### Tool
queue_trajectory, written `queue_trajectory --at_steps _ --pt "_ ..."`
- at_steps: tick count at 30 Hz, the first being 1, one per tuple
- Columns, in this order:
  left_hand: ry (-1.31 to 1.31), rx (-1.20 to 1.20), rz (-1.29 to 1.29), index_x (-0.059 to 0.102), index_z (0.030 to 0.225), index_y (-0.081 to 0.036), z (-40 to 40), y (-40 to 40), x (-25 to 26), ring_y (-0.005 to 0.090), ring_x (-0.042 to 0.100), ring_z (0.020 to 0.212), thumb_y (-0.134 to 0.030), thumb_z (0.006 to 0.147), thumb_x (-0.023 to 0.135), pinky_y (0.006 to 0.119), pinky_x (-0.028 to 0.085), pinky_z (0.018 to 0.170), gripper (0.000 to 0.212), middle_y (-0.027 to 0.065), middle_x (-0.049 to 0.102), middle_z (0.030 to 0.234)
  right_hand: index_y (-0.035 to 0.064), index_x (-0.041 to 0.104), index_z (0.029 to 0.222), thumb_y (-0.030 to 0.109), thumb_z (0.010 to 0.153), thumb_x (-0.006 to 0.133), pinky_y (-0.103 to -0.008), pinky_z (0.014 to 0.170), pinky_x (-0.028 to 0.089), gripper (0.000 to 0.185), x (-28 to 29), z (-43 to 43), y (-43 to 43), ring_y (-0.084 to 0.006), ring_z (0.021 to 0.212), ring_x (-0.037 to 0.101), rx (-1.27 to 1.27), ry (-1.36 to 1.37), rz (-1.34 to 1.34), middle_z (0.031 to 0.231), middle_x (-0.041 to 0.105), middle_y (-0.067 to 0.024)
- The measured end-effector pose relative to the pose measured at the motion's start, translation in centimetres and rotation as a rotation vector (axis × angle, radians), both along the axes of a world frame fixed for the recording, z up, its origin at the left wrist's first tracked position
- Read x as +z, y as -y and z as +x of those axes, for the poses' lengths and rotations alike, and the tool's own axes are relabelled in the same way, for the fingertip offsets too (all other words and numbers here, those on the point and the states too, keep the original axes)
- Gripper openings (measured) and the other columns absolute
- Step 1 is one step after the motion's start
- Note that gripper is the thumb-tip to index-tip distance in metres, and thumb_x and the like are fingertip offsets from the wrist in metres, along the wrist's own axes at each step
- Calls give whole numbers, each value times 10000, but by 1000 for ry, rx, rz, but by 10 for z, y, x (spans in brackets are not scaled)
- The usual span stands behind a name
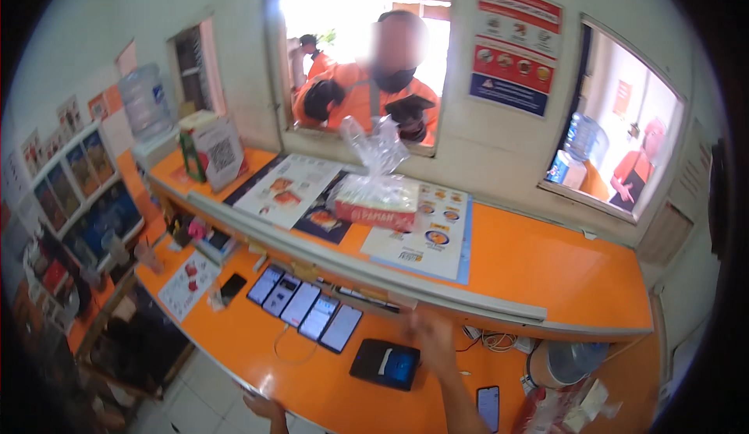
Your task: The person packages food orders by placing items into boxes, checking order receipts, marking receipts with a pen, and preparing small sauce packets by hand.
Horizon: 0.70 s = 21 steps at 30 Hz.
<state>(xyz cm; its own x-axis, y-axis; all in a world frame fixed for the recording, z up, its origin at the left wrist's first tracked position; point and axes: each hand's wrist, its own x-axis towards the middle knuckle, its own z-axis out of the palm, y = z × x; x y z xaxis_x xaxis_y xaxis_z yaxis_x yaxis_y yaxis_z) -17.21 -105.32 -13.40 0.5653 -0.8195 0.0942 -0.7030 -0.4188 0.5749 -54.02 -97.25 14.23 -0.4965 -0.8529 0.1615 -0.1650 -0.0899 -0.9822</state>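
My right hand (432, 337) is raised over the orange desk (327, 396), just right of a black tablet-like device (386, 364) with a lit screen. Motion blurs its fingers, and I cannot tell whether they hold anything. Low in the view, my left hand (263, 406) is at the desk's front edge; a thin pale edge lies by its fingers, and its grip is unclear. Several lit smartphones (301, 305) form a row left of the device. Another smartphone (488, 409) lies below my right hand. On the raised counter (526, 258) stands a red and white food box (377, 209) inside a clear plastic bag (377, 147).
Beyond the service window, a person in an orange jacket (345, 97) holds a phone (409, 105). Printed menus (287, 191) cover part of the counter, near a QR-code stand (222, 153). Coiled cables (497, 340) and a clear round container (567, 361) sit at right.
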Motion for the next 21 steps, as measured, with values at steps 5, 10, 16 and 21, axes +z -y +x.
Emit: queue_trajectory --at_steps 5,10,16,21 --pt "-1133 -473 -406 589 1109 45 -2 -28 -13 288 661 820 -355 1023 401 404 521 685 450 185 665 1026 3 615 1168 259 974 549 -307 704 518 328 -103 99 -144 -165 779 664 -84 348 243 892 718 -109" --pt "-999 -941 588 524 1260 70 -124 -134 146 267 645 1025 -162 997 432 368 517 883 362 210 622 1199 -26 600 1191 290 961 586 -303 724 530 391 -121 146 -193 -166 799 677 -271 -215 227 889 720 -115" --pt "-1473 -1210 1027 484 1239 81 -184 -216 181 325 643 990 -105 948 474 430 542 864 345 227 627 1137 -31 672 1049 304 921 656 -280 629 526 359 -123 168 -293 -130 725 658 -359 461 441 830 699 -92" --pt "-1393 -1399 1402 490 1249 91 -191 -331 213 315 642 1031 -94 953 454 408 540 876 351 207 631 1169 -29 672 1063 287 937 631 -265 615 506 343 -110 261 -412 -99 685 619 -810 498 327 802 690 -61"
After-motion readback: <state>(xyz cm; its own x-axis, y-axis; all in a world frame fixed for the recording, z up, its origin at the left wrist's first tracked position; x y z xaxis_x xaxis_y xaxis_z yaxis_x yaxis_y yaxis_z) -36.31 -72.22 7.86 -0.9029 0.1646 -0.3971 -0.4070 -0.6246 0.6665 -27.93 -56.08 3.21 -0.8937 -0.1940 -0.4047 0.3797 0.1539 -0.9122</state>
